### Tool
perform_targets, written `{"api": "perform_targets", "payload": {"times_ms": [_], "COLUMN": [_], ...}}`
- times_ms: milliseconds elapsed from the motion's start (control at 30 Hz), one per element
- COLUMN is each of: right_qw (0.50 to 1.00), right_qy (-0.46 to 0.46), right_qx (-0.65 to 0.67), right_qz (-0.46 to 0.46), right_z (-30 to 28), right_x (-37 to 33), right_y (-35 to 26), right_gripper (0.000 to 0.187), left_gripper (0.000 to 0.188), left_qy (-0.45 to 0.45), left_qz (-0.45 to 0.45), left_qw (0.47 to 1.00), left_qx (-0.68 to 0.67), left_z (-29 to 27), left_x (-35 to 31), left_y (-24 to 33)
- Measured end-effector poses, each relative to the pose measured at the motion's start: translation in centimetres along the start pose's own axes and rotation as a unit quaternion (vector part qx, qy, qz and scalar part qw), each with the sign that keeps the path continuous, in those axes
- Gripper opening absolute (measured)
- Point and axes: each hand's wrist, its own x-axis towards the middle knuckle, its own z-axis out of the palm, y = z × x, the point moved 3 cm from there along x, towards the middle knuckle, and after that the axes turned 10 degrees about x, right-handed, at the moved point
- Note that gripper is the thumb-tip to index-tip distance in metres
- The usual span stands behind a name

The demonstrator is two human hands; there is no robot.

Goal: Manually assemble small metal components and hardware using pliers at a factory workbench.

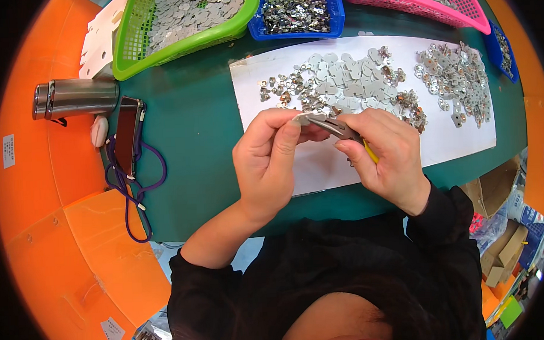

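Between the thumb and fingers of my left hand [268, 155] is a small flat metal plate [309, 116], light grey. My right hand [391, 151] is closed around a pair of pliers [339, 129] with yellow handles. The jaws of the pliers reach the plate at my left fingertips; whether they grip it I cannot tell. Both hands are above the near part of a white sheet [320, 179]. Just beyond them lie a pile of grey flat plates [346, 77] and heaps of small shiny metal parts [290, 88].
At the sheet's right lies a pile of assembled-looking metal pieces [454, 79]. Along the back stand a green basket [187, 53], a blue bin [297, 34] and a pink basket [422, 13], all holding metal parts. A steel flask [81, 97] and a corded phone [127, 133] lie on the left.
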Motion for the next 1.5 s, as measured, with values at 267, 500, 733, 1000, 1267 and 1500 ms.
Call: {"api": "perform_targets", "payload": {"times_ms": [267, 500, 733, 1000, 1267, 1500], "right_qw": [0.997, 0.802, 0.712, 0.673, 0.725, 0.949], "right_qy": [-0.033, -0.302, -0.381, -0.377, -0.38, -0.275], "right_qx": [0.063, 0.374, 0.402, 0.421, 0.379, 0.076], "right_qz": [0.043, 0.356, 0.432, 0.477, 0.432, 0.132], "right_z": [1.0, -2.6, -3.0, -3.0, -2.8, -2.7], "right_x": [0.1, 2.2, 2.8, 2.4, 2.4, 1.5], "right_y": [-1.2, -1.7, -1.0, -0.4, 0.3, -0.9], "right_gripper": [0.016, 0.042, 0.045, 0.051, 0.043, 0.015], "left_gripper": [0.02, 0.011, 0.014, 0.009, 0.014, 0.014], "left_qy": [0.065, 0.03, 0.001, -0.03, -0.028, -0.039], "left_qz": [0.086, 0.275, 0.328, 0.403, 0.353, 0.247], "left_qw": [0.991, 0.886, 0.859, 0.771, 0.824, 0.848], "left_qx": [0.083, 0.371, 0.392, 0.493, 0.443, 0.467], "left_z": [-0.6, -1.7, -1.5, -1.4, -1.0, -0.6], "left_x": [0.4, 1.2, 1.1, 0.9, 0.7, 0.1], "left_y": [0.5, 2.7, 2.6, 2.8, 2.2, 1.6]}}
